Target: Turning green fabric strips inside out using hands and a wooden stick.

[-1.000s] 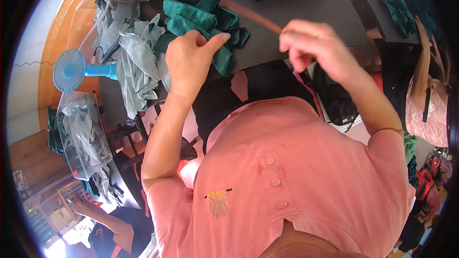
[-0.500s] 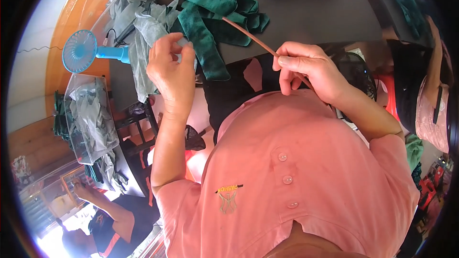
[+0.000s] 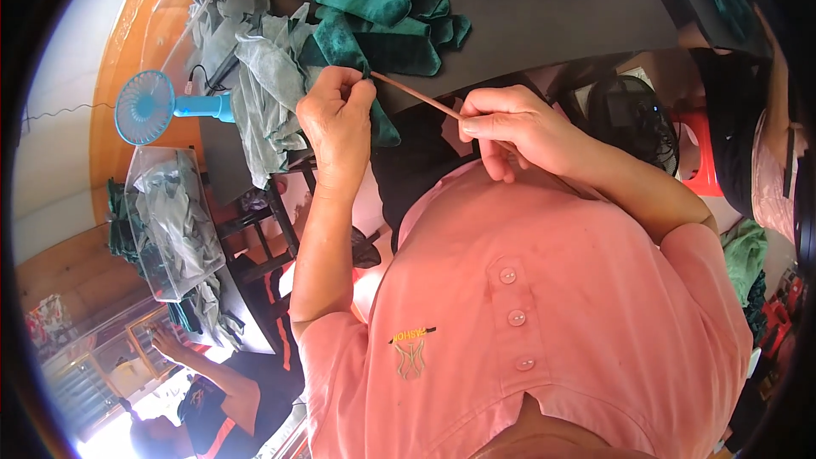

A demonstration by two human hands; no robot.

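Observation:
My right hand [image 3: 520,126] grips a thin brown stick [image 3: 416,95] between thumb and fingers, its far end pointing left and away. That tip meets the fingertips of my left hand [image 3: 337,123], which are pinched on a dark green velvet strip [image 3: 342,44]. Part of this strip hangs below the table edge beside my left hand. Whether the tip is inside the fabric or only against it, I cannot tell. Just beyond lies a pile of green velvet strips [image 3: 398,53] on the dark table [image 3: 544,13].
Pale grey-green cloth pieces [image 3: 270,59] heap at the table's left. A blue fan [image 3: 146,108] stands beside them, above a clear bin [image 3: 174,221] of similar cloth. Another person [image 3: 223,395] is at lower left. A black fan [image 3: 629,123] and red stool [image 3: 701,157] are at right.
My left hand has moved right and closed on the green strip. My right hand has shifted slightly left, bringing the stick's tip to the left fingertips.

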